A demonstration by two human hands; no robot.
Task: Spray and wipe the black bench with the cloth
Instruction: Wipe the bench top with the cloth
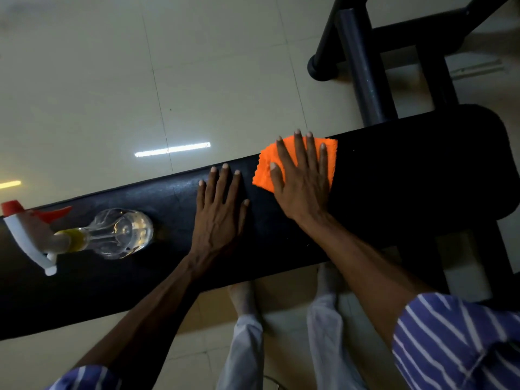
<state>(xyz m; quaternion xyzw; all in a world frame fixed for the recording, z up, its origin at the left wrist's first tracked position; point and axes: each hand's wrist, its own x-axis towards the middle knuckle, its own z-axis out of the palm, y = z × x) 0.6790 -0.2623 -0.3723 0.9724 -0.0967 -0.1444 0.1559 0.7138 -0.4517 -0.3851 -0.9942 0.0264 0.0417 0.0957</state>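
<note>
— Running from lower left to upper right, the long padded black bench [394,178] fills the middle; its left end is cut off by the frame.

— And the clear plastic spray bottle [118,235] with the red-and-white trigger?

— Lying on its side on the bench, well left of both hands; the left hand [219,212] is nearer, flat, fingers straight, holding nothing.

— The cloth?

— The small orange microfibre cloth [267,167] is pressed flat under the right hand [304,181] (fingers spread); unwiped bench probably lies rightward; wetness is too dark to judge.

Smooth black leathery bench [394,175], fuzzy orange cloth [266,167], clear plastic spray bottle [121,233], glossy tiled floor [84,94]
</note>
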